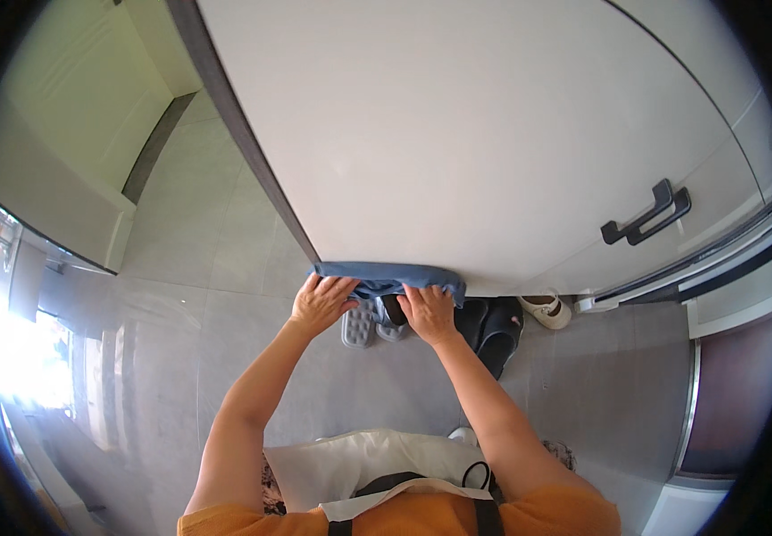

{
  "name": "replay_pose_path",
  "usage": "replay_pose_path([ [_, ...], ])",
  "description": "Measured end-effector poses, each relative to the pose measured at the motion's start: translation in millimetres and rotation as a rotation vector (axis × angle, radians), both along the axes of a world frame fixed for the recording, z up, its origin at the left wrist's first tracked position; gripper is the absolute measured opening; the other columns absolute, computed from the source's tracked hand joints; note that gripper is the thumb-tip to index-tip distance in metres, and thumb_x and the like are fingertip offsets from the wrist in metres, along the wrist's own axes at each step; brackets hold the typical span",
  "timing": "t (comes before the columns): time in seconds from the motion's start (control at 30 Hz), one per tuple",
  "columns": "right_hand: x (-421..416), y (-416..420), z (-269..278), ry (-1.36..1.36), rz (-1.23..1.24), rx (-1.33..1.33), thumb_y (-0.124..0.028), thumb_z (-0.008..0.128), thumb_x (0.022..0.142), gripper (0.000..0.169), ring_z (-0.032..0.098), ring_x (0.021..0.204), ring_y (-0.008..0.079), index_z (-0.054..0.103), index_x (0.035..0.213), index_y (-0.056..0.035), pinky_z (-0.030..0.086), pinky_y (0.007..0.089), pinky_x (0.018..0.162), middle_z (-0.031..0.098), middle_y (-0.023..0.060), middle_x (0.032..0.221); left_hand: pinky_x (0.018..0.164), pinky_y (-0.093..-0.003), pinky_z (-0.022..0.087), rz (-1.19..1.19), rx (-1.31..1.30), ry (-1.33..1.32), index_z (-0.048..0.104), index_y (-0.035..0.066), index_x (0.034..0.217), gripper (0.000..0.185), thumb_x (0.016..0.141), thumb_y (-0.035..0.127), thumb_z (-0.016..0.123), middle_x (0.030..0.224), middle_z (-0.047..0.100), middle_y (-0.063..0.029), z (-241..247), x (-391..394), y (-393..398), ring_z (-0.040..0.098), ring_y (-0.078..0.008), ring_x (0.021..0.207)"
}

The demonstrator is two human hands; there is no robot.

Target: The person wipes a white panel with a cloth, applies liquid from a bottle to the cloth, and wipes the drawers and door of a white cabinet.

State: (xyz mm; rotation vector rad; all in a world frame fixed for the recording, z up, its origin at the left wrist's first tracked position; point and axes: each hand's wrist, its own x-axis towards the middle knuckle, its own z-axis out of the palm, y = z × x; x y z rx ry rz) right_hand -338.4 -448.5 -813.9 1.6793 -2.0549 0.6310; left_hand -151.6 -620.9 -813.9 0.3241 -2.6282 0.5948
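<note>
A folded blue cloth [392, 273] lies against the front of a tall white cabinet [439, 147], along the part nearest me. My left hand [321, 303] holds the cloth's left end, beside the cabinet's dark side edge. Toward the cloth's right end, my right hand [430, 311] has its fingers bent over the fabric, thumb pointing inward. Between the hands the cloth hangs in loose creases. Both forearms reach forward, and part of each hand's grip is hidden by the fabric.
Below the cabinet, grey slippers [357, 326], black shoes [501, 335] and a cream shoe [548, 311] rest on the grey tiled floor [359, 388]. Two black handles [647, 214] protrude from the cabinet at right. A pale door [64, 147] stands at left; a brown mat [727, 402] lies at right.
</note>
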Motion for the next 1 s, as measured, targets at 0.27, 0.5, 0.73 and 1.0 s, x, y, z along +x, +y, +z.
replay_pose_path([
  [0.27, -48.1, -30.0, 262.8, 0.397, -0.212, -0.636, -0.053, 0.054, 0.086, 0.047, 0.043, 0.107, 0.0344, 0.06, 0.119, -0.0201, 0.014, 0.0636, 0.101, 0.053, 0.0084, 0.099, 0.106, -0.0564, 0.016, -0.002, -0.231, 0.5, 0.055, 0.025, 0.128, 0.064, 0.08, 0.067, 0.05, 0.139, 0.039, -0.0094, 258.8, -73.7, 4.6, 0.031, -0.0341, 0.129],
  [0.5, -54.0, -39.6, 326.1, 0.608, -0.051, -0.675, -0.045, 0.056, 0.086, 0.058, 0.041, 0.118, 0.0369, 0.05, 0.132, -0.0106, 0.022, 0.0553, 0.101, 0.047, 0.0161, 0.127, 0.109, -0.0531, 0.018, -0.082, -0.457, 0.571, 0.055, 0.03, 0.131, 0.061, 0.079, 0.06, 0.057, 0.147, 0.036, -0.0111, 320.9, -58.7, -31.4, 0.032, -0.033, 0.133],
  [0.73, -26.8, -24.6, 151.5, 0.424, -0.095, -0.244, -0.045, 0.074, 0.074, 0.035, 0.04, 0.075, 0.0218, 0.066, 0.106, -0.0355, 0.029, 0.0449, 0.071, 0.042, -0.0035, 0.076, 0.099, -0.0463, 0.036, -0.063, -0.05, 0.278, 0.054, 0.044, 0.127, 0.055, 0.074, 0.053, 0.067, 0.132, 0.043, 0.0108, 153.7, -8.0, -35.8, 0.042, -0.014, 0.118],
  [1.0, -6.2, -6.6, -49.7, 0.093, 0.084, 0.36, -0.013, 0.051, 0.088, 0.055, 0.054, 0.098, 0.0148, 0.044, 0.139, -0.0318, 0.035, 0.0391, 0.101, 0.056, -0.005, 0.101, 0.104, -0.0448, 0.034, 0.034, 0.221, 0.004, 0.06, 0.022, 0.118, 0.039, 0.08, 0.028, 0.062, 0.133, 0.039, 0.003, -74.2, 11.3, -6.9, 0.034, -0.0208, 0.127],
])
